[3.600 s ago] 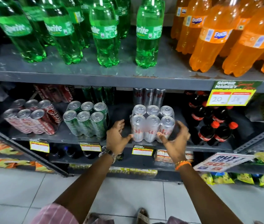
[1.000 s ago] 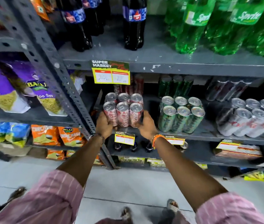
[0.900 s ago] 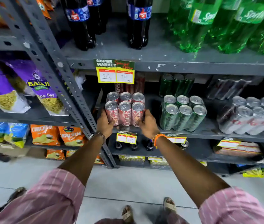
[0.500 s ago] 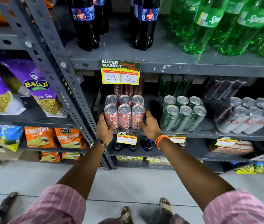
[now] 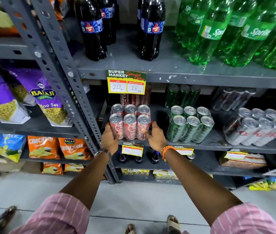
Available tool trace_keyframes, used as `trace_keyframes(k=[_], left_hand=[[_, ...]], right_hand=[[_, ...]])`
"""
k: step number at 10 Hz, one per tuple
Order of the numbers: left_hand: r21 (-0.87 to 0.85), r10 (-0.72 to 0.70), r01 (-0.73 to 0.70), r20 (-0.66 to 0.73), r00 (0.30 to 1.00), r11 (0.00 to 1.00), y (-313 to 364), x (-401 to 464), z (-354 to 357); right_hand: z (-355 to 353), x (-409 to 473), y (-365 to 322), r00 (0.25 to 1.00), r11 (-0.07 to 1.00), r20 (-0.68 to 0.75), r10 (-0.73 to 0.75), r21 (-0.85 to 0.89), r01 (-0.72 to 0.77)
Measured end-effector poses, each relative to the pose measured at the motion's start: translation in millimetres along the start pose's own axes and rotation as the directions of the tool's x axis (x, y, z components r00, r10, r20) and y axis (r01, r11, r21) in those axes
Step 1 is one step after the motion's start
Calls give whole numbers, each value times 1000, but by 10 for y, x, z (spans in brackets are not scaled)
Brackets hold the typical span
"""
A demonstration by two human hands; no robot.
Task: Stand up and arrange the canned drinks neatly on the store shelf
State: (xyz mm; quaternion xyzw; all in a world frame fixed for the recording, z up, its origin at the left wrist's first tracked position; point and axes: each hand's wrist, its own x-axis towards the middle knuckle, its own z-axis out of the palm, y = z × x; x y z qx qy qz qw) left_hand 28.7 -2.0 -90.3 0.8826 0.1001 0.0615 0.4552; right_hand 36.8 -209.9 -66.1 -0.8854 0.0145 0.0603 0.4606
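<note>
A wrapped pack of red cola cans (image 5: 130, 122) stands upright at the left end of the grey middle shelf (image 5: 218, 141). My left hand (image 5: 109, 138) presses its left side and my right hand (image 5: 155, 137) its right side, so both grip the pack. To the right stands a pack of green cans (image 5: 189, 125), upright. Further right, a pack of silver cans (image 5: 255, 127) leans to the right. More red, green and silver cans stand behind each pack in the shadow.
A perforated grey upright post (image 5: 69, 78) borders the red pack on the left. A yellow price tag (image 5: 126, 81) hangs from the shelf above, which holds dark cola bottles (image 5: 91, 29) and green Sprite bottles (image 5: 218, 31). Snack bags (image 5: 47, 97) fill the left rack.
I moved from the silver pack to the red pack at the left end. Over the last second both hands have stayed on the red pack, which now stands straighter.
</note>
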Motion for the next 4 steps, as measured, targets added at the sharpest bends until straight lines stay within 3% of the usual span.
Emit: trace_keyframes(k=[3, 4], left_hand=[[-9, -25, 26, 43, 999, 1000, 147, -69, -59], [-12, -39, 39, 37, 999, 999, 166, -66, -66]], right_hand=[[-89, -144, -29, 995, 998, 91, 43, -49, -39], [-124, -329, -87, 997, 999, 63, 37, 30, -39]])
